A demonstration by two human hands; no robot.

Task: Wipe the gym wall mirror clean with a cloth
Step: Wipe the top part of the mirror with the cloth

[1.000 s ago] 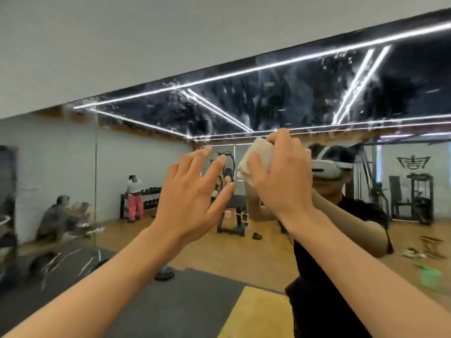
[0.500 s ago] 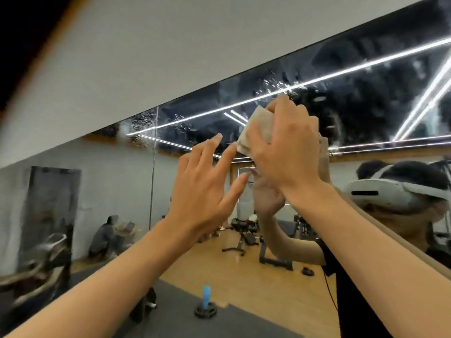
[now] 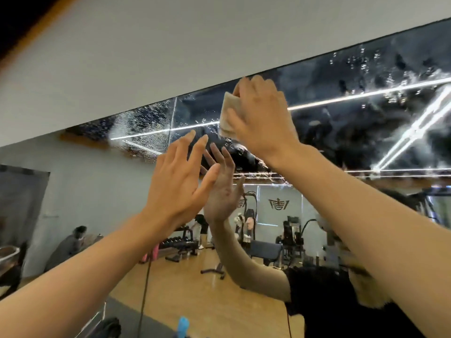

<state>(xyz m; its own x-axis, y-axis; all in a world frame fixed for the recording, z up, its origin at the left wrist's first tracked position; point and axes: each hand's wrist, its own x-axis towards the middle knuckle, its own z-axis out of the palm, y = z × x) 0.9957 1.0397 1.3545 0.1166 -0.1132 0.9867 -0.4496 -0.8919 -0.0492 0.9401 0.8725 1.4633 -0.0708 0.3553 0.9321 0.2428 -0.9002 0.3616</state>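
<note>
The right hand (image 3: 264, 118) is raised high on the mirror (image 3: 366, 137), its fingers curled over a folded pale cloth (image 3: 229, 115) that it presses against the glass just under the mirror's top edge, where the grey wall (image 3: 170, 57) begins. Droplets and smeared streaks cover the glass to the left and right of the cloth. The left hand (image 3: 180, 181) is lower and to the left, fingers straight and spread, holding nothing; its fingertips come up to their reflection, but contact with the glass cannot be told. In the reflection, a dark emblem (image 3: 278, 204) marks the far wall; its characters are not legible.
</note>
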